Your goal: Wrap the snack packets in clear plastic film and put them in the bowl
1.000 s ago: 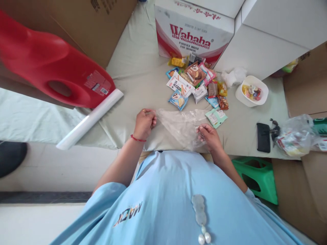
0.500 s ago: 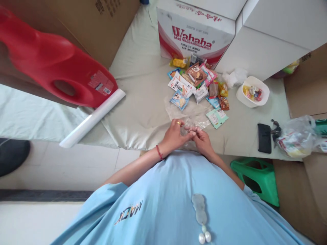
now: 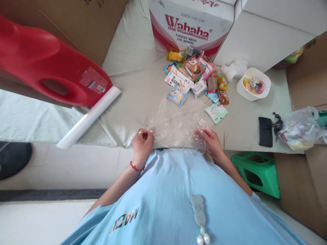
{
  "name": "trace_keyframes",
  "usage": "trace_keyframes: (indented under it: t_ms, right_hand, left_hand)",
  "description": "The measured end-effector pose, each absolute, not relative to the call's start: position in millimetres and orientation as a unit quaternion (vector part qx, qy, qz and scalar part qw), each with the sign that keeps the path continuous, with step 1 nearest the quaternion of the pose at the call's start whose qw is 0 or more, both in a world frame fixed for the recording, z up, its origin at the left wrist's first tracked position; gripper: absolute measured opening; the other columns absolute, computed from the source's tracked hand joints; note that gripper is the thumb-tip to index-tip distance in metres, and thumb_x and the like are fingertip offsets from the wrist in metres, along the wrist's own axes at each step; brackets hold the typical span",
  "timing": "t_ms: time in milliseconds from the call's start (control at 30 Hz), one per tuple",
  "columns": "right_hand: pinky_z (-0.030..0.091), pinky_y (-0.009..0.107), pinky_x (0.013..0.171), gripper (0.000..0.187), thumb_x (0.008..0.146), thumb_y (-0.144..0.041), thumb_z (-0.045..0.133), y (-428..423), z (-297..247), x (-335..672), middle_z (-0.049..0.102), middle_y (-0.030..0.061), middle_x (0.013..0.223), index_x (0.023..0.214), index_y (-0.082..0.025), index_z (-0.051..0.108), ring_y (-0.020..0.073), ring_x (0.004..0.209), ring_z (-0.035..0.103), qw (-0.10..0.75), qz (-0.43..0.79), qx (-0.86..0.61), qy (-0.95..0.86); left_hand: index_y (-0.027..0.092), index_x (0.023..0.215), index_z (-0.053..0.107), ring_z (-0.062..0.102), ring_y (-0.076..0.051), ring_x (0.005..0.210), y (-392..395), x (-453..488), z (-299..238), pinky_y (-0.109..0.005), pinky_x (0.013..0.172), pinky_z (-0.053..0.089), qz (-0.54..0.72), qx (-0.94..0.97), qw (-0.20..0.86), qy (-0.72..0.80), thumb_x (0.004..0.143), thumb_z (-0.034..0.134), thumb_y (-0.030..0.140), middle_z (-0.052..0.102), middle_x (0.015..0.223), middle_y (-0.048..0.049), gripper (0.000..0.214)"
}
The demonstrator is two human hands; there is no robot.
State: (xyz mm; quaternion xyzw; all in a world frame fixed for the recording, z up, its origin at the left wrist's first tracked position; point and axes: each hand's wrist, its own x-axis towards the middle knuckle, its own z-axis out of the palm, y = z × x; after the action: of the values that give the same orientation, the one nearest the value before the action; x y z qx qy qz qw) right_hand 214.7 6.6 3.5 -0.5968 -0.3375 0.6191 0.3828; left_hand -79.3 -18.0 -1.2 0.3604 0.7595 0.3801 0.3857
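Observation:
A sheet of clear plastic film [image 3: 173, 134], possibly a bag, stretches between my two hands at the table's front edge. My left hand [image 3: 143, 143] pinches its left side, fingers closed, a ring on one finger. On the right side, my right hand [image 3: 209, 139] grips the film between thumb and fingers. Beyond the film lies a pile of wrapped snacks [image 3: 194, 73], with a blue packet [image 3: 177, 95] at its near side. A pale green packet [image 3: 216, 113] lies apart from the pile, just beyond my right hand.
A white roll [image 3: 89, 117] leans by a red jug [image 3: 58, 68] at the left. A Wahaba-lettered carton [image 3: 189, 29] stands behind the snacks. Rightward are a white tub [image 3: 252, 84], a black phone [image 3: 265, 132] and a plastic bag [image 3: 297, 131]. A green stool [image 3: 258, 173] stands below.
My hands have moved apart, the left one leftward and the right one slightly rightward. The clear film, bunched between them before, is now spread out.

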Motion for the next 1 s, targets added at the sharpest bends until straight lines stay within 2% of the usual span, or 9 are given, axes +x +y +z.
trace_keyframes:
  t_ms: [100,200,267,367,467,600,700,833,1000]
  right_hand:
    - [0.063,0.035,0.074,0.052,0.068,-0.066,0.088,8,2,220,0.078,0.0073,0.103,0.088,-0.022,0.069,0.0191,0.079,0.073,0.368,0.630,-0.597,-0.333]
    - [0.063,0.036,0.073,0.050,0.069,-0.065,0.088,13,0,222,0.079,0.0080,0.095,0.087,-0.022,0.070,0.0191,0.075,0.072,0.342,0.634,-0.597,-0.354]
    - [0.063,0.036,0.072,0.047,0.072,-0.063,0.087,16,0,222,0.078,0.0079,0.090,0.087,-0.021,0.072,0.0199,0.075,0.072,0.323,0.629,-0.598,-0.379]
    - [0.062,0.034,0.070,0.043,0.073,-0.060,0.085,18,-1,222,0.076,0.0058,0.085,0.085,-0.021,0.071,0.0203,0.076,0.072,0.313,0.621,-0.597,-0.400]
    - [0.061,0.032,0.066,0.038,0.073,-0.054,0.086,17,-2,227,0.073,0.0032,0.082,0.084,-0.021,0.069,0.0189,0.074,0.072,0.311,0.612,-0.598,-0.413]
    - [0.054,0.028,0.055,0.034,0.072,-0.047,0.085,12,-4,241,0.067,-0.0011,0.071,0.088,-0.021,0.068,0.0135,0.058,0.062,0.308,0.588,-0.604,-0.441]
    - [0.054,0.028,0.055,0.035,0.071,-0.045,0.083,7,-7,252,0.067,-0.0013,0.076,0.092,-0.022,0.068,0.0137,0.059,0.061,0.308,0.569,-0.607,-0.461]
    - [0.055,0.032,0.062,0.032,0.078,-0.045,0.078,7,-11,268,0.070,0.0007,0.081,0.100,-0.023,0.069,0.0175,0.066,0.064,0.261,0.501,-0.621,-0.544]
    - [0.053,0.036,0.074,0.027,0.086,-0.042,0.072,25,5,287,0.071,0.0065,0.091,0.103,-0.021,0.075,0.0185,0.072,0.060,0.235,0.237,-0.659,-0.674]
  left_hand:
    - [0.023,0.084,0.061,0.062,-0.021,0.077,-31,-89,-8,-0.036,0.080,0.051,0.342,0.422,0.274,0.794,0.091,0.063,0.039,0.067,0.080,-0.0032,0.017]
    - [0.021,0.100,0.070,0.065,-0.032,0.108,-40,-93,-17,-0.052,0.103,0.049,0.327,0.510,0.149,0.781,0.087,0.067,0.032,0.070,0.108,-0.0134,0.017]
    - [0.023,0.117,0.073,0.053,-0.040,0.137,-42,-93,-22,-0.063,0.120,0.033,0.310,0.578,0.104,0.748,0.087,0.069,0.025,0.066,0.133,-0.0178,0.031]
    - [0.039,0.131,0.072,0.037,-0.037,0.157,-40,-95,-23,-0.068,0.130,0.008,0.268,0.689,0.133,0.660,0.090,0.062,0.014,0.064,0.151,-0.0072,0.049]
    - [0.045,0.133,0.071,0.037,-0.033,0.160,-30,-101,-20,-0.071,0.129,-0.004,0.228,0.763,0.163,0.582,0.090,0.056,0.010,0.062,0.156,-0.0010,0.058]
    - [0.034,0.144,0.065,0.050,-0.035,0.152,-18,-110,-16,-0.074,0.127,-0.011,0.199,0.778,0.178,0.568,0.086,0.054,0.012,0.067,0.150,-0.0085,0.063]
    - [0.029,0.148,0.061,0.052,-0.037,0.150,-20,-115,-19,-0.075,0.127,-0.007,0.193,0.768,0.197,0.578,0.092,0.057,0.024,0.068,0.149,-0.0117,0.057]
    - [0.030,0.130,0.073,0.053,-0.034,0.150,-33,-115,-29,-0.068,0.131,0.004,0.238,0.761,0.211,0.565,0.100,0.056,0.037,0.068,0.148,-0.0093,0.036]
    - [0.028,0.117,0.078,0.061,-0.030,0.142,-44,-111,-36,-0.061,0.132,0.015,0.270,0.746,0.203,0.574,0.101,0.056,0.033,0.073,0.142,-0.0083,0.027]
